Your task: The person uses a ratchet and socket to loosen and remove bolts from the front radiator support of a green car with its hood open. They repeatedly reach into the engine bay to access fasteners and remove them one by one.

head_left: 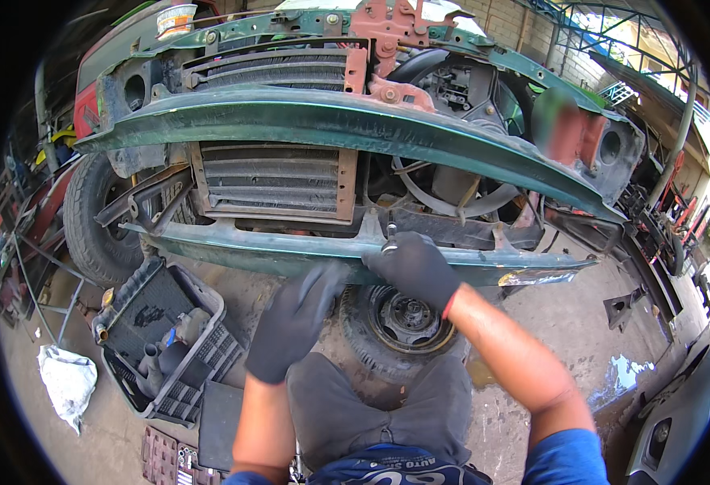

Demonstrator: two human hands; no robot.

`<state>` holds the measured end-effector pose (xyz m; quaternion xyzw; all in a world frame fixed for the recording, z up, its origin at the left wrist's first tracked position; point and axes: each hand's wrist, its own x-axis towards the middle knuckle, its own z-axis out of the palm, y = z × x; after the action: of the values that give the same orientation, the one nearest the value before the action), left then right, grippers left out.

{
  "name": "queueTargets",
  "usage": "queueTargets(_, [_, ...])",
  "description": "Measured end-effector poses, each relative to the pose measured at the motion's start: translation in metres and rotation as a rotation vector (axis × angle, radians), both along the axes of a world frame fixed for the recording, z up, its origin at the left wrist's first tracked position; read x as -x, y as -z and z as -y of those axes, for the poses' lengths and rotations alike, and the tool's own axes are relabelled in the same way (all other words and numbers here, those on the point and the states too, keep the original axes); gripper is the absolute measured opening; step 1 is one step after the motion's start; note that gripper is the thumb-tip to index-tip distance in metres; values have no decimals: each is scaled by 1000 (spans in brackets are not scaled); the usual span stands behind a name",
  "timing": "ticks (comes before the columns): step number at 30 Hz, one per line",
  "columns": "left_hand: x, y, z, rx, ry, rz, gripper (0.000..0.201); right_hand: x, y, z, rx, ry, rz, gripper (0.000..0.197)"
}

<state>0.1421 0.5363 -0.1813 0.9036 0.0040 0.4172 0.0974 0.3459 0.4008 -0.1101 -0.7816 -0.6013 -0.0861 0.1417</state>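
My right hand [415, 267], in a dark glove, is closed at the lower green crossbar [290, 247] of a vehicle's stripped front end. A short metal shaft, which looks like part of a socket wrench [391, 229], pokes up from its fingers beside a bracket [368, 225] on that bar; the glove hides the remainder. Left of it, my gloved left hand [294, 323] is held below the bar with its fingers stretched out and smeared by motion. Nothing shows in it. Higher up runs the wide green bumper beam [314, 115], with a finned radiator core [278, 182] behind.
A wheel [403, 323] lies flat under the bar, close to my knees. At left stand a black crate [209, 356] holding a radiator [149, 311] and a white sack [68, 384]. An open socket case [165, 457] lies at lower left. A silver bumper [678, 420] is at right.
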Motion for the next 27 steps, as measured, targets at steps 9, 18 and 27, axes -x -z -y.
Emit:
queueTargets(9, [-205,-91,-38,-357,154,-550,27,1,-11,-11,131,197,156,24])
queueTargets(18, [-240,-107,-42,-60,10,-822,43,41,56,-56,-1297,-54,-1880,26])
queueTargets(27, [-269,-94,-60,139,-5,-840,45,9,29,-16,-358,205,-289,34])
